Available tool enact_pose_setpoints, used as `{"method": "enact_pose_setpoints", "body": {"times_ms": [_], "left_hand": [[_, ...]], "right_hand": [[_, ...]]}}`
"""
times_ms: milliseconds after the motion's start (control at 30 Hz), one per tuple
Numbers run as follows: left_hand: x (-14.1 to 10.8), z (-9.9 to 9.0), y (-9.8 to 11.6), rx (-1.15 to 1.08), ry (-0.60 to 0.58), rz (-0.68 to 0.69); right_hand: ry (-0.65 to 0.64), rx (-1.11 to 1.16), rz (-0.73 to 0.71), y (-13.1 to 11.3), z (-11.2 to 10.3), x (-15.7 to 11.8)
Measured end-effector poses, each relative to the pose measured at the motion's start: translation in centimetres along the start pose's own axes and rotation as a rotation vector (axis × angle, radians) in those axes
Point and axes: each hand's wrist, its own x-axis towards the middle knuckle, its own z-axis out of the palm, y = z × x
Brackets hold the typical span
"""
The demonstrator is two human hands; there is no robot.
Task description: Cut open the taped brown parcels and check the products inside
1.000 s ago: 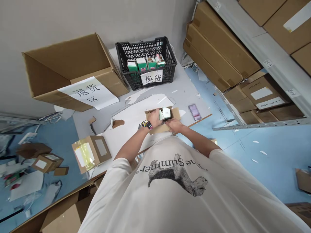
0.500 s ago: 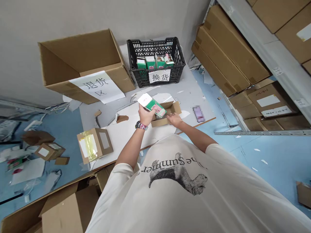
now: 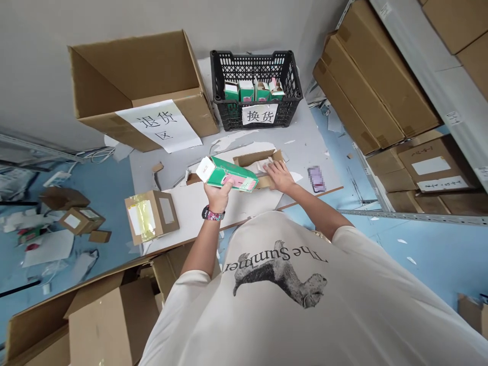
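A green and white carton with a pink patch lies tilted in my left hand, its white end flap open toward the left. The fingers wrap round its near side. Just right of it, a small open cardboard box rests on the table, with pale paper inside. My right hand is over this box's right part, fingers spread and touching its edge and the paper.
A black crate holding several green cartons stands at the back, beside a large open cardboard box. A taped box sits front left, a phone right. Shelves with boxes rise at the right.
My left hand has drawn the green carton left, away from the small box, and turned it flatter. My right hand has opened and shifted onto the box's right part. The view has shifted slightly.
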Motion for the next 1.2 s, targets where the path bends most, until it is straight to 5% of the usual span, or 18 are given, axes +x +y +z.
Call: {"method": "enact_pose_setpoints", "body": {"times_ms": [200, 400, 667, 1200], "left_hand": [[-5.6, -0.7, -1.1, 0.100, -0.080, -0.043], [-9.3, 0.5, -3.8, 0.200, -0.174, -0.015], [-10.7, 2.7, -8.8, 0.346, -0.415, 0.018], [-7.6, 1.0, -14.1, 0.281, -0.539, 0.018]], "right_hand": [[0.061, 0.080, -0.009, 0.4, 0.1, -1.9], [0.448, 0.545, -0.083, -2.7, 2.2, -5.3], [0.157, 0.916, -0.104, -6.8, 5.7, -7.6], [0.066, 0.910, -0.009, -8.3, 7.1, -3.1]]}}
